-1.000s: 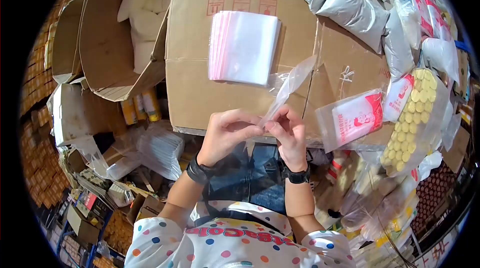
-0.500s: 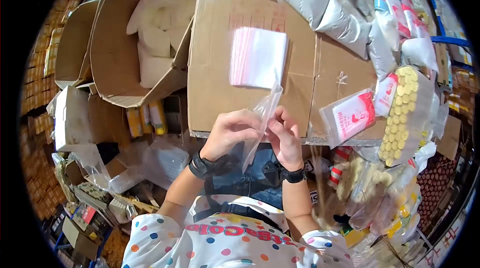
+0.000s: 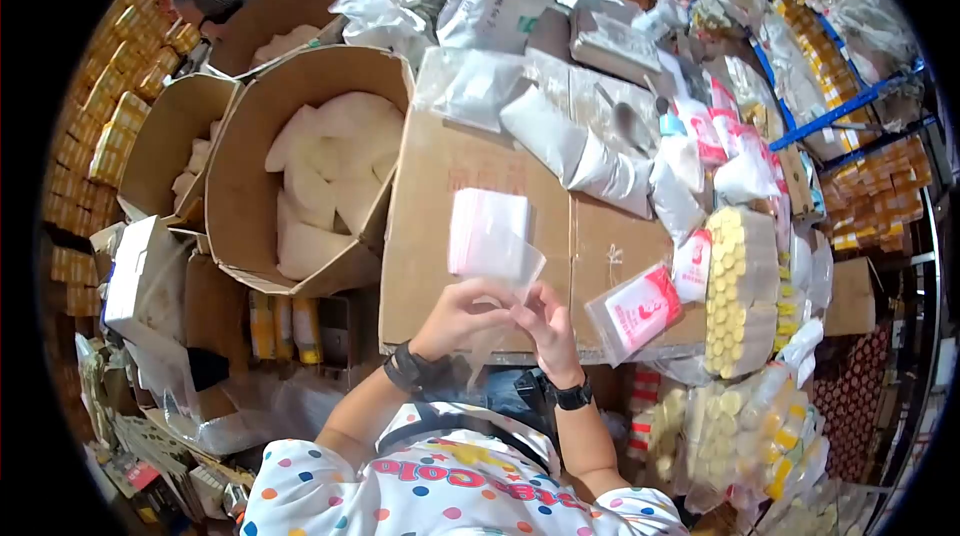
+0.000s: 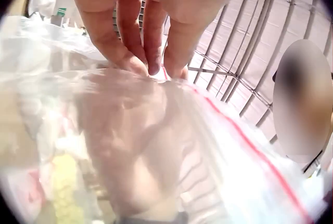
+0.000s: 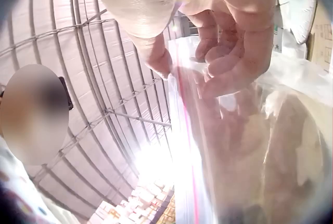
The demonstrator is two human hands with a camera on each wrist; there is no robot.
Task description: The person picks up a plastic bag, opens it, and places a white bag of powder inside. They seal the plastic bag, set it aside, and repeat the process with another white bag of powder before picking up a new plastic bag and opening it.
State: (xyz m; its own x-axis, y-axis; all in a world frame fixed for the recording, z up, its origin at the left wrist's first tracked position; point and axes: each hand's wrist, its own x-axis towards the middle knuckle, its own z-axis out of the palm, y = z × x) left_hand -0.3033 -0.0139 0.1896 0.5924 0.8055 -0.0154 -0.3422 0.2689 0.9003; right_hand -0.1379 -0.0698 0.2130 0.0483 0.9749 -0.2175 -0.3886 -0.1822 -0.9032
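A clear zip-lock bag [image 4: 140, 141] with a red line along its zip strip hangs between both hands. My left hand [image 3: 462, 318] pinches its top edge; in the left wrist view the fingertips [image 4: 136, 66] meet the thumb there. My right hand [image 3: 552, 334] pinches the same bag beside it, and the right wrist view has the thumb and curled fingers [image 5: 229, 73] at the zip strip. Nothing shows inside the bag. Just beyond the hands, a fanned stack of pink-edged zip-lock bags [image 3: 485, 221] lies on a flat cardboard surface [image 3: 430, 256], partly overlapped by the held bag.
Right of the hands lies a red-and-white printed packet [image 3: 640, 314], beside a bag of round yellow pieces [image 3: 728, 286]. White filled bags [image 3: 610, 174] line the back, near a metal scoop [image 3: 628, 121]. On the left stands an open carton [image 3: 250, 186] holding a white sack [image 3: 330, 171].
The head view has tilted up, bringing more of the background in. The held bag has turned from a narrow edge-on strip to a wider sheet reaching over the stack. Both hands keep their pinch.
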